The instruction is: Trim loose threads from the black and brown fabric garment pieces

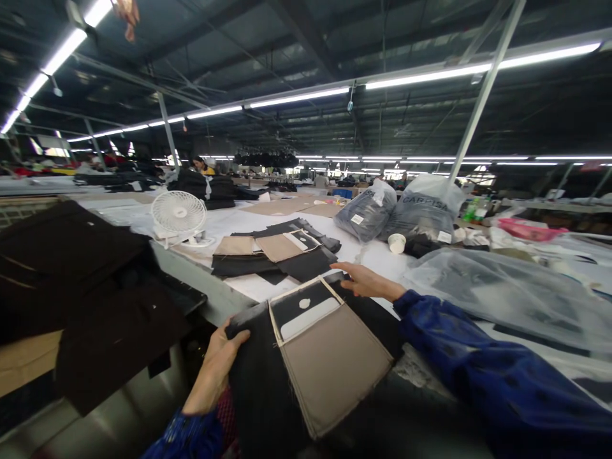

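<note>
My left hand [215, 366] grips the near left edge of a black cloth piece [261, 376], with the thumb lying on top. The cloth carries a beige panel [329, 370] framed by pale stitched strips, and a white patch [306, 325] shows on a black area above it. My right hand [366, 282] reaches from a blue sleeve [459, 344], its stretched fingers resting on the cloth's far edge. The underside of the cloth is hidden.
On the white table [373, 258] lies a pile of black and beige cut pieces [272, 252]. A white fan [176, 213], grey bags [396, 210] and a plastic sheet [502, 293] stand nearby. Dark brown cloth [81, 280] hangs at left. A co-worker [201, 166] stands far back.
</note>
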{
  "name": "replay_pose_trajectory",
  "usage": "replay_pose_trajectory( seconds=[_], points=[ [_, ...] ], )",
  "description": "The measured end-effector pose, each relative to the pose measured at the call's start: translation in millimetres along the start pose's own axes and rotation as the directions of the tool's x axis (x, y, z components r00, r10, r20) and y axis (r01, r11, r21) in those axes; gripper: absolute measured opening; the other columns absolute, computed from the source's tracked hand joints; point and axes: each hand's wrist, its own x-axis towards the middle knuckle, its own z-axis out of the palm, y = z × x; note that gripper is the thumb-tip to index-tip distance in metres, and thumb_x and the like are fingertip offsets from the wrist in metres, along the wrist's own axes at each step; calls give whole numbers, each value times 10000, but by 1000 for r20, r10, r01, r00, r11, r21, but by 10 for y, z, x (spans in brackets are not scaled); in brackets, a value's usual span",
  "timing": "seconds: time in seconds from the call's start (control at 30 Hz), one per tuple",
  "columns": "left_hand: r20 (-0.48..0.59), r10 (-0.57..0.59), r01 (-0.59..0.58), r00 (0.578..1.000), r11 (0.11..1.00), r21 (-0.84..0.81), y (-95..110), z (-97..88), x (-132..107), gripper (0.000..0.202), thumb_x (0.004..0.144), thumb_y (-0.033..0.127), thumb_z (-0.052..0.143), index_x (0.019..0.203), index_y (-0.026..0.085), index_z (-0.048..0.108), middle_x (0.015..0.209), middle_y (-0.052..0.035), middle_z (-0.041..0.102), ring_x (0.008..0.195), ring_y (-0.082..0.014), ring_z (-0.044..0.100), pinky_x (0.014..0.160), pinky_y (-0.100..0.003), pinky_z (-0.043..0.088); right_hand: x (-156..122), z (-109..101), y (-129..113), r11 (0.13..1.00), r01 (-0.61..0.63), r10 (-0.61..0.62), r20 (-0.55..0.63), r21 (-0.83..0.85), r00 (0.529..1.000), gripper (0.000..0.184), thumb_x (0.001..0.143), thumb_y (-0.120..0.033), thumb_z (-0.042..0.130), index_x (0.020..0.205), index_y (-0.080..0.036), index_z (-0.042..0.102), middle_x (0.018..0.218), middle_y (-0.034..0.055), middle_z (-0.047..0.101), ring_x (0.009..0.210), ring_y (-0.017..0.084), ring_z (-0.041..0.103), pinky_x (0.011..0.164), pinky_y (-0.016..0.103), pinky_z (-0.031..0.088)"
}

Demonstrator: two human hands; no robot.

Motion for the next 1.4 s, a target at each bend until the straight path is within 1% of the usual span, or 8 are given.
replay_pose_trajectory(
  seconds=[0.27,0.37,0.6,0.7,0.83,1.1,1.3,1.4],
  points=[
    [-45,58,-46,997,968,246,-125,-354,210,443,646,96,630,1067,218,564,748,2,666,643,-196,647,612,-287,515,125,211,122,956,-131,145,-36,264,989,441,846,-148,568,1279,-131,489,1263,151,546,517,34,550,401,145,436],
    [-143,274,-191,951,884,426,-162,-356,280,433,653,69,606,1062,211,592,1007,-69,664,941,-261,640,802,-336,506,120,212,55,959,-126,148,-72,253,986,329,860,-161,549,1177,-72,542,1085,138,610,513,48,552,422,156,451],
    [237,535,-581,811,691,429,89,424,180,380,810,287,624,1183,224,591,1257,-95,599,1220,-272,496,1092,-380,304,-22,-19,-169,956,-79,105,-81,281,991,219,806,-193,577,1007,-108,596,673,-5,606,428,73,513,384,175,404],
    [324,490,-586,809,709,392,209,790,154,464,804,345,645,1242,219,553,1185,-91,631,1152,-269,534,1043,-377,336,-94,-150,-281,955,-60,81,-61,292,995,232,776,-248,608,963,-111,609,527,-44,550,403,87,495,395,188,400],
    [356,412,-538,839,732,419,227,1002,102,206,766,362,667,884,197,641,800,-26,627,818,-214,577,781,-307,429,-202,-340,-393,964,-124,128,1,236,992,188,739,-242,640,893,-138,608,524,-39,566,406,103,536,390,196,421],
    [448,359,-524,819,786,328,343,1029,-365,129,750,292,637,722,185,570,647,28,502,635,-129,465,587,-230,346,-638,-354,-1078,952,99,-107,13,290,994,412,847,-361,609,1211,-176,554,462,-72,507,385,102,535,375,173,403],
    [507,296,-452,809,866,214,513,1004,-650,171,737,323,654,721,181,561,616,35,476,556,-103,398,519,-221,297,-694,-90,-1231,942,123,-163,105,312,981,569,749,-373,722,1255,-252,493,1040,42,649,399,44,533,369,175,425],
    [523,290,-430,801,887,166,521,968,-701,189,768,357,645,765,182,576,650,24,496,564,-103,405,524,-224,297,-687,-86,-1216,909,53,-125,148,414,981,469,766,-338,690,1193,-240,522,829,-6,652,390,64,527,356,172,418]
  ],
)
